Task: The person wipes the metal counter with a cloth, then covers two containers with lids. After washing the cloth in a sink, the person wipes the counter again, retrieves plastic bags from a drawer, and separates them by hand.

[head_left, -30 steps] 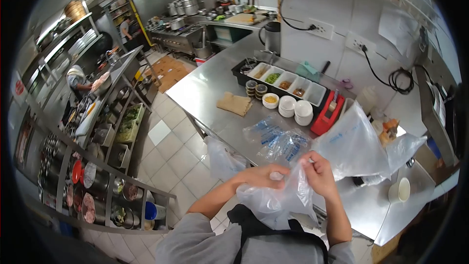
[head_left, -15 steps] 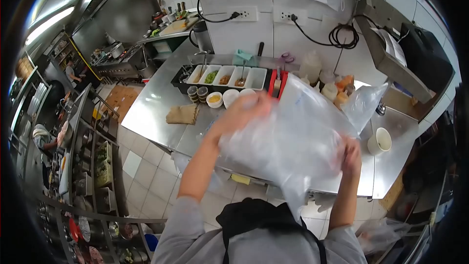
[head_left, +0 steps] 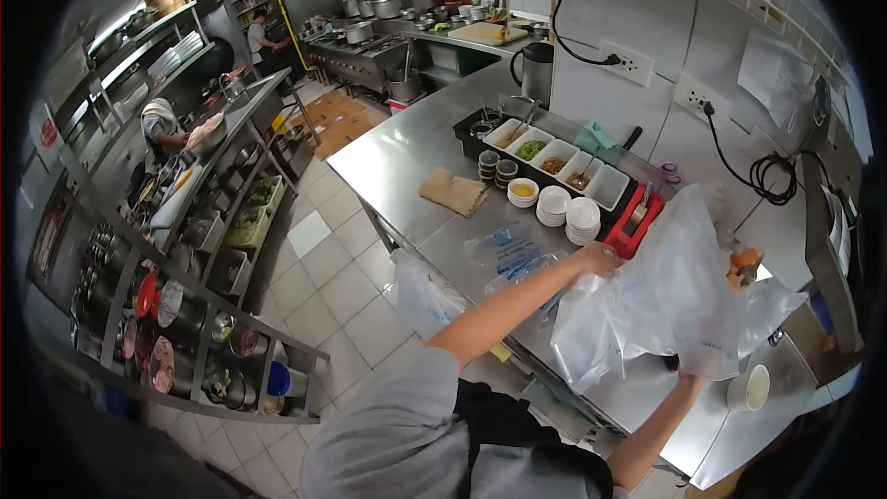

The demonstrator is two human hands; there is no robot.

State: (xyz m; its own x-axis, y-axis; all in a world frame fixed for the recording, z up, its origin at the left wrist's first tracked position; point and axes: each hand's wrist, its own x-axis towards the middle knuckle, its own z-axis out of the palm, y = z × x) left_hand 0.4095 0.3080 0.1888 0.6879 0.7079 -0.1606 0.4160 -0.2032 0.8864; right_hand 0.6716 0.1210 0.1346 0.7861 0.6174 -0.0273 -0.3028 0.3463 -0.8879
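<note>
A large clear plastic bag (head_left: 679, 268) billows over the right part of the steel table, between my two hands. My left hand (head_left: 601, 261) is closed on its upper left edge, close to a red tape dispenser (head_left: 636, 222). At the bag's lower edge, my right hand (head_left: 686, 370) touches the plastic, which hides its fingers. Flat plastic bags with blue print (head_left: 517, 254) lie on the table left of my left forearm. To the right of my right hand stands a white paper cup (head_left: 750, 390).
On the steel table (head_left: 397, 152) are a black rack of white containers (head_left: 552, 164), stacked small bowls (head_left: 582, 214), lidded sauce cups (head_left: 496, 166) and a folded brown cloth (head_left: 453, 192). Shelving (head_left: 268, 351) stands left across the tiled floor. Another person (head_left: 261, 35) is at the far back.
The view has swung left. My left hand still grips the bag's edge. The bag has ballooned and shifted, and it covers my right hand's fingers, which showed closed on it before.
</note>
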